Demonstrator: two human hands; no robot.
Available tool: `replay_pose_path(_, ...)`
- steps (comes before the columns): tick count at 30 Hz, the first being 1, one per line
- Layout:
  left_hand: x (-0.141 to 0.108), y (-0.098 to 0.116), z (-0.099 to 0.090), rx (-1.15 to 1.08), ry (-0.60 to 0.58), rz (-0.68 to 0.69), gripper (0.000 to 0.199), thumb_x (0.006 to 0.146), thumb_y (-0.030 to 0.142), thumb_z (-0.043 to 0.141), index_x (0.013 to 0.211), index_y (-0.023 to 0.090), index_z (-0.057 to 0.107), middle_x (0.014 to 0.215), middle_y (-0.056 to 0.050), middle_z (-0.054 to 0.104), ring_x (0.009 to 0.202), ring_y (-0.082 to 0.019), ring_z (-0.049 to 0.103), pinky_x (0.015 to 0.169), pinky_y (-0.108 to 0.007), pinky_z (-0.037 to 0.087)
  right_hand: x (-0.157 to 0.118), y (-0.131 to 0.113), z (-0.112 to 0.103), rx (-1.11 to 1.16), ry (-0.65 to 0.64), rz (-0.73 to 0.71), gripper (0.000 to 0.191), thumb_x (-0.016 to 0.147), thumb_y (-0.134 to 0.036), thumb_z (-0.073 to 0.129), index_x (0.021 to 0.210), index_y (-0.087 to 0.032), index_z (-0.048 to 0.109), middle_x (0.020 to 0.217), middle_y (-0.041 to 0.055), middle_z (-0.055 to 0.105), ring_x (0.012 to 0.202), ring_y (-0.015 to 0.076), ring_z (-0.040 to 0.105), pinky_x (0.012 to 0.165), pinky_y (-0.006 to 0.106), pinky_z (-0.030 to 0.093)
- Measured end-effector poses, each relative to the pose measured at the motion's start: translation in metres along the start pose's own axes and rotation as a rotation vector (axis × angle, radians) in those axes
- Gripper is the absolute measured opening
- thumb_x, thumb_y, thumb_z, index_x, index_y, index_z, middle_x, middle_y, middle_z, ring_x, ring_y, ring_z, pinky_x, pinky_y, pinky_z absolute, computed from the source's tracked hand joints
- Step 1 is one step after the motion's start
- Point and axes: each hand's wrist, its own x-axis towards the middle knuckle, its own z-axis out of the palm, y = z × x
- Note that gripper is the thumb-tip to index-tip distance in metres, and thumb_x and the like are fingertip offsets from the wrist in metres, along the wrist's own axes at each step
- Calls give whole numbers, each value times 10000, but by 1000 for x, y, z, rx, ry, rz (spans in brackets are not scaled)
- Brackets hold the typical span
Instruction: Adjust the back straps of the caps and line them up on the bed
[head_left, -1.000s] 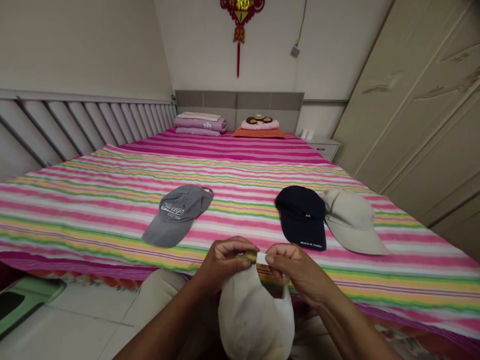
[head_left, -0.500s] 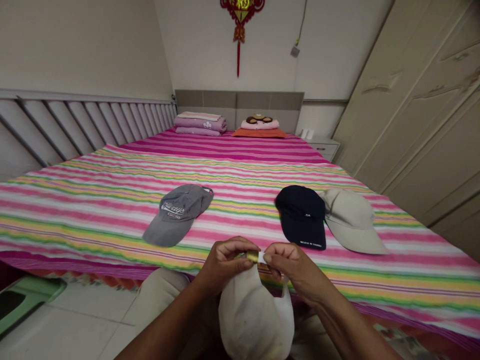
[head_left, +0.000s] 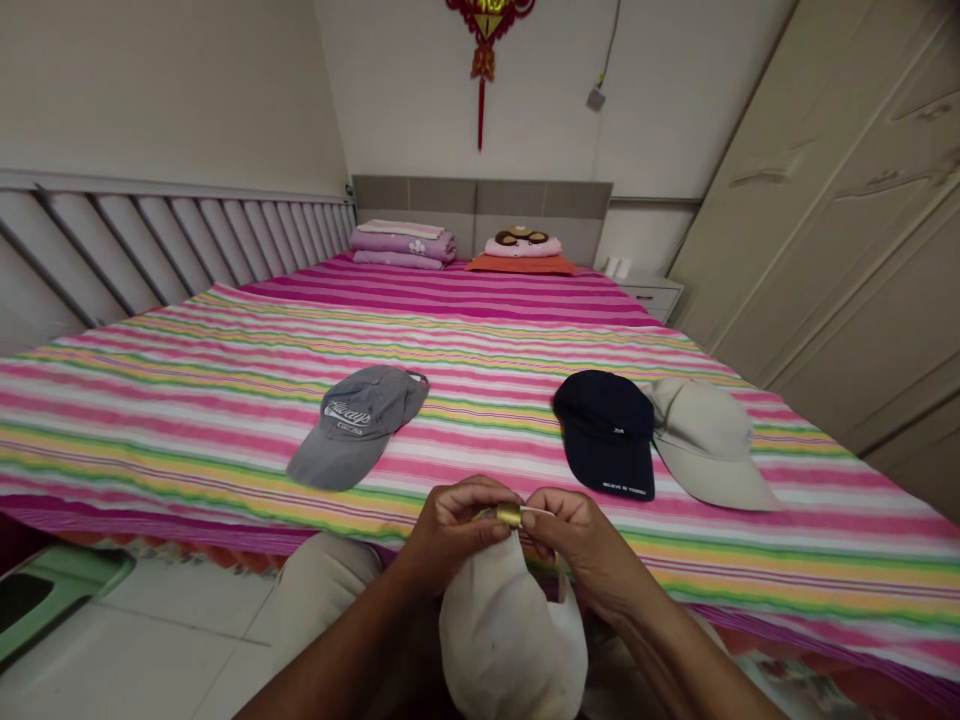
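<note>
A white cap (head_left: pixel 506 640) hangs between my hands over my lap, its rear opening facing up. My left hand (head_left: pixel 461 520) pinches the brass-coloured buckle (head_left: pixel 509 515) at the end of the cap's back strap. Just right of the buckle, my right hand (head_left: pixel 562 525) is closed with thumb and fingers on the white strap. Beyond my hands, a grey cap (head_left: pixel 360 425) with white lettering lies on the bed to the left. To the right, a navy cap (head_left: pixel 604 430) rests against a beige cap (head_left: pixel 709 440).
The bed (head_left: pixel 480 350) has a striped cover. Folded purple bedding (head_left: pixel 401 247) and an orange pillow (head_left: pixel 517 264) sit by the headboard. A green stool (head_left: pixel 67 590) stands at lower left on the tiled floor. A wardrobe (head_left: pixel 832 230) rises at right, beside a nightstand (head_left: pixel 649 295).
My right hand has come closer to the buckle, and less of the white strap shows between the two hands. The cap stays in about the same place.
</note>
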Motion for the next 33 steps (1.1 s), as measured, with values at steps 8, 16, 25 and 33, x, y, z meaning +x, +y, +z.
replay_pose_path(8, -3, -2, -2, -67, 11, -21, 224, 638, 145, 683, 855, 203, 688, 847, -22, 598, 773, -115, 550, 667, -205, 416, 0, -4, -7, -80, -58, -16, 210, 696, -339, 603, 647, -160, 505, 523, -27, 498, 462, 82, 415, 460, 227, 283)
replay_pose_path(16, -3, -4, -2, 52, -26, 33, 203, 664, 140, 660, 861, 190, 667, 817, -21, 578, 750, -103, 530, 675, -209, 396, -1, -8, -5, -127, -72, 1, 221, 663, -330, 627, 622, -150, 505, 517, -23, 504, 451, 77, 387, 456, 232, 259)
replay_pose_path(25, -6, -4, -8, 11, -6, 8, 190, 664, 188, 661, 853, 201, 653, 819, -25, 587, 749, -120, 534, 669, -231, 407, 1, -12, -13, -216, -124, 13, 223, 693, -344, 594, 608, -149, 525, 507, -35, 488, 465, 80, 395, 482, 235, 284)
replay_pose_path(33, -3, 2, -8, 162, -60, -45, 213, 624, 161, 690, 835, 185, 675, 801, -35, 590, 742, -129, 533, 669, -246, 404, 1, -15, -9, -237, -150, 27, 254, 705, -377, 590, 611, -151, 523, 499, -32, 489, 449, 79, 389, 465, 233, 282)
